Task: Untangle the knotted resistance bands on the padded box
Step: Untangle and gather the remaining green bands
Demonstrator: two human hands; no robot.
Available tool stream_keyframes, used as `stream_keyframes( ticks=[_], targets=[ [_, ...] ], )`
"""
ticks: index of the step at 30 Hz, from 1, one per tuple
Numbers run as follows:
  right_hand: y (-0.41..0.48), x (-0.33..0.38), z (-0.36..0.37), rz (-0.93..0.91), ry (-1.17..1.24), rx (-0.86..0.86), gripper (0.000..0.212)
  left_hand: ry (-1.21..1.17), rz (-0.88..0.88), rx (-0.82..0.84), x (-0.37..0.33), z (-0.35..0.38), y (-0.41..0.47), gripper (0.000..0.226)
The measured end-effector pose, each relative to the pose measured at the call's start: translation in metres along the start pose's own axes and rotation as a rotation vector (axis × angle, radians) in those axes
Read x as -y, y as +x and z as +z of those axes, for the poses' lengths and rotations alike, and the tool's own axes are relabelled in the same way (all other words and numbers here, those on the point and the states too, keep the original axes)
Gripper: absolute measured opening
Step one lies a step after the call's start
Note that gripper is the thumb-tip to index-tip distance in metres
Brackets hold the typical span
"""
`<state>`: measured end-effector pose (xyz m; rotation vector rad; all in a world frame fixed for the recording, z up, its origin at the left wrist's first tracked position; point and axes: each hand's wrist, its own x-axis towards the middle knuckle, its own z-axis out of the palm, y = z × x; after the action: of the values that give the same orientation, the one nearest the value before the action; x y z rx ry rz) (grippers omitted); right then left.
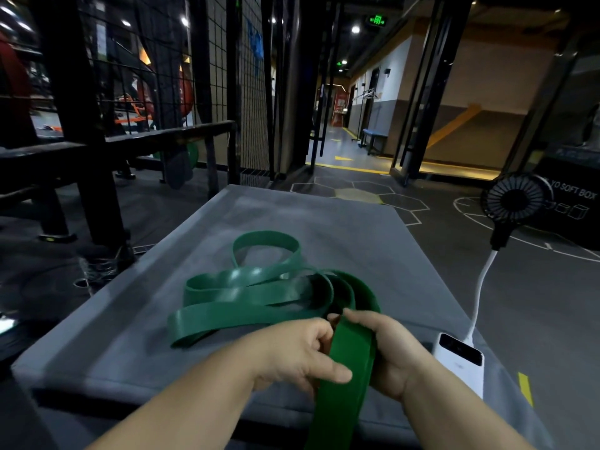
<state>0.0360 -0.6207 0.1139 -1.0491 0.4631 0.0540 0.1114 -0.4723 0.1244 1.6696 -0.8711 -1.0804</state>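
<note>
Green resistance bands (246,293) lie looped and tangled on the grey padded box (341,222), near its middle. A wide darker green strap (344,384) runs from the tangle toward me and hangs over the near edge. My left hand (292,352) pinches this strap from the left, thumb across it. From the right, my right hand (386,345) grips the same strap, its fingertips at the knot where the loops cross. Part of the knot is hidden under my fingers.
A white power bank (461,358) lies on the box's right edge, its white cable (480,287) running to a small black fan (513,203). A black metal rack (97,151) and mesh cage stand to the left. A black soft box (571,203) sits far right.
</note>
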Motion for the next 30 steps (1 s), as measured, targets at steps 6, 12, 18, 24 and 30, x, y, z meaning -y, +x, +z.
stream_keyframes(
  ticks=[6,12,18,24,30],
  targets=[
    [-0.007,-0.007,0.006,-0.201,-0.617,0.093,0.021,0.392,-0.171,-0.352,-0.003,-0.015,0.002,0.054],
    [-0.013,-0.012,0.014,-0.212,-1.137,0.248,0.015,0.025,-0.050,-0.370,0.008,-0.014,0.015,0.072],
    [-0.005,-0.018,0.008,-0.192,-1.091,0.244,0.043,-0.213,0.057,-0.375,0.008,-0.005,0.019,0.022],
    [-0.001,-0.012,0.006,0.083,-0.224,0.068,0.077,-0.187,0.105,-0.362,0.001,-0.007,0.014,0.020],
    [0.001,-0.006,0.007,0.067,-0.075,-0.184,0.039,-0.160,0.016,-0.405,-0.008,-0.010,0.005,0.040]
  ],
)
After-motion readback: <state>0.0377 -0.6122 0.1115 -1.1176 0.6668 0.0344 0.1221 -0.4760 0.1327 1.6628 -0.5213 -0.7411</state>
